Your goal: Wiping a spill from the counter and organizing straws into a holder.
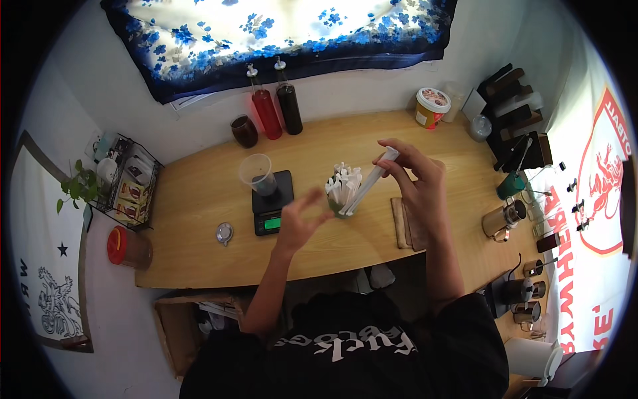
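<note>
Between the thumb and fingers of my right hand (pixel 418 174) is a thin bundle of white paper-wrapped straws (pixel 371 182). It slants down to the left, and its lower end overlaps the rim of a green container (pixel 333 203) in this view; whether they touch, I cannot tell. Many more wrapped straws (pixel 344 182) stand in that container. My left hand (pixel 299 219), partly blurred, is just left of the container, thumb and fingers apart and holding nothing. Behind it, a clear plastic cup (pixel 258 174) stands on a black digital scale (pixel 273 207) with a lit green display.
A small metal lid or strainer (pixel 225 233) lies left of the scale. Folded brown cloths (pixel 402 224) rest under my right forearm. At the back stand a dark glass (pixel 244 131), a red bottle (pixel 266 112) and a dark bottle (pixel 289 107). A metal French press (pixel 502 219) is at right.
</note>
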Motion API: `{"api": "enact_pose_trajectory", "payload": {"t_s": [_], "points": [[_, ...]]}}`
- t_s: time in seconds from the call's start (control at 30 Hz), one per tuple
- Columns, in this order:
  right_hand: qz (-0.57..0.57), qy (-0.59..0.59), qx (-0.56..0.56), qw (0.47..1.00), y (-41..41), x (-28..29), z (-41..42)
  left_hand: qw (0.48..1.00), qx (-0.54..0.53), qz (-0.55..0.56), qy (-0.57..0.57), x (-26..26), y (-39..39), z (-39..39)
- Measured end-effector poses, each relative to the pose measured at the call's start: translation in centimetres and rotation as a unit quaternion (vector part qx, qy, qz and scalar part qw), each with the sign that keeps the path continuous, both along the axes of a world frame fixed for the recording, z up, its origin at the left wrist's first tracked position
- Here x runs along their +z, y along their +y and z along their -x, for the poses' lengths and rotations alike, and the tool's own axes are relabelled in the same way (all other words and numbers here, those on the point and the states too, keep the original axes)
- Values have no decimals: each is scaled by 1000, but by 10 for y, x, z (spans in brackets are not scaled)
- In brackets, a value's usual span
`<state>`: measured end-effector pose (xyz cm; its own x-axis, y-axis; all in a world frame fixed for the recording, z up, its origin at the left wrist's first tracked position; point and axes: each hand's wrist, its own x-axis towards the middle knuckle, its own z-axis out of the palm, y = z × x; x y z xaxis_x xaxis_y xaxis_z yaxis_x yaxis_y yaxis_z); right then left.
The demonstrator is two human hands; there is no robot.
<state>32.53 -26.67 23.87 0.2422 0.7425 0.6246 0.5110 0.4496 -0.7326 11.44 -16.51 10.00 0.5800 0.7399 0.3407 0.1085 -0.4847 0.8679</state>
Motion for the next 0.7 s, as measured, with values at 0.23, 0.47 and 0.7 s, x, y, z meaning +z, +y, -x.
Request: {"api": "enact_pose_trajectory", "payload": {"t_s": [0.23,0.47,0.7], "points": [[-14,-56,24,998,16,-6,-3,970,-160,71,-166,7,35,-31],[-41,-110,29,993,24,-7,1,986,-154,64,-13,16,35,-56],[-45,-147,28,988,24,-18,1,977,-177,114,-34,27,32,-59]]}}
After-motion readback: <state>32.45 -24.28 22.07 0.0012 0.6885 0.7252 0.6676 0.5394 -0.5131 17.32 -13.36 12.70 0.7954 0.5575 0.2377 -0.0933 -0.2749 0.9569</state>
